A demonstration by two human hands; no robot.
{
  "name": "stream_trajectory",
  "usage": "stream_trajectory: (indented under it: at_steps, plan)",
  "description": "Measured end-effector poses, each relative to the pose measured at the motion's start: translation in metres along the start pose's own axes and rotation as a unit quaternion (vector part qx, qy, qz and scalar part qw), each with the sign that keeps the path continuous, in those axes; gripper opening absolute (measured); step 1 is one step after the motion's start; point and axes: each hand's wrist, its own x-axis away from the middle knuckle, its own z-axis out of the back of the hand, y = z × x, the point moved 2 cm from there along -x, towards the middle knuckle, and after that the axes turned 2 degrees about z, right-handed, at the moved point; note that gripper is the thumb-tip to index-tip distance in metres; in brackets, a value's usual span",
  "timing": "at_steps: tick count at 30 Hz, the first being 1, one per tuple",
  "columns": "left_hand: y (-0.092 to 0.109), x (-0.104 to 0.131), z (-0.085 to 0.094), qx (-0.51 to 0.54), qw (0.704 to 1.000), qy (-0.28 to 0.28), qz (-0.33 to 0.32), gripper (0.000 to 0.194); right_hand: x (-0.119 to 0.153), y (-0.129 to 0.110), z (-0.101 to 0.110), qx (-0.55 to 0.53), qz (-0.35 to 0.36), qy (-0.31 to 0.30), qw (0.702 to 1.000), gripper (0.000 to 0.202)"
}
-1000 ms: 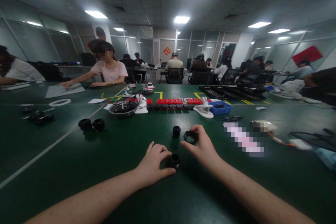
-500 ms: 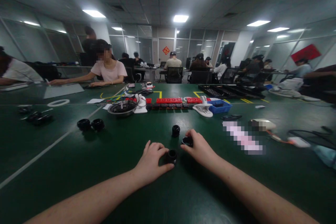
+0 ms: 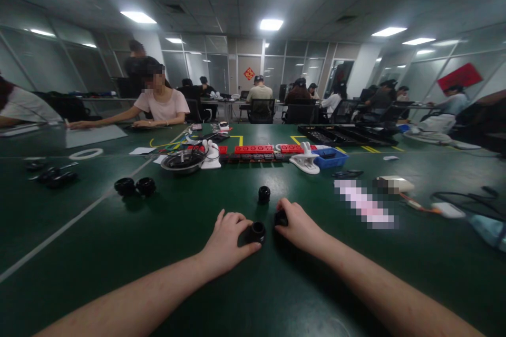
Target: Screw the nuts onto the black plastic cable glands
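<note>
My left hand (image 3: pixel 227 242) curls its thumb and fingers around a black hollow cylindrical fitting (image 3: pixel 258 231), which stands on the green table with its round opening up. To the right, my right hand (image 3: pixel 297 222) pinches a black ring-shaped cap (image 3: pixel 280 218) between thumb and fingers. The cap is turned on its side and partly covered by the fingers. A short gap separates the two held parts. Just beyond them stands another black ribbed fitting (image 3: pixel 264 194), touched by neither hand.
Two similar black fittings (image 3: pixel 135 186) stand to the left, with more black parts (image 3: pixel 55 176) farther out. Red and black socket blocks (image 3: pixel 255 152), a metal bowl (image 3: pixel 182 163), a white clip (image 3: pixel 305 160) and a blue bin (image 3: pixel 332 158) line the back. Several people sit beyond.
My right hand has turned the black cap from opening upward onto its side and shifted it slightly. My left hand keeps its hold on the cylindrical fitting.
</note>
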Motion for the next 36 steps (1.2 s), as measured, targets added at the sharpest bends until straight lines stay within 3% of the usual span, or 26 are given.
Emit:
stream_trajectory:
  at_steps: [7,15,36]
  plan:
    - [0.0,0.0,-0.001,0.001,1.0,-0.004,0.002,0.04,0.003,-0.007,0.004,0.049,0.021,-0.054,0.997,0.036]
    - [0.0,-0.001,-0.002,0.002,1.0,-0.001,0.001,0.042,0.004,-0.016,0.009,0.107,0.027,-0.094,0.989,0.024]
    - [0.002,-0.002,0.002,0.042,0.999,0.004,0.012,0.04,0.004,-0.01,0.009,0.109,0.031,-0.116,0.987,0.028]
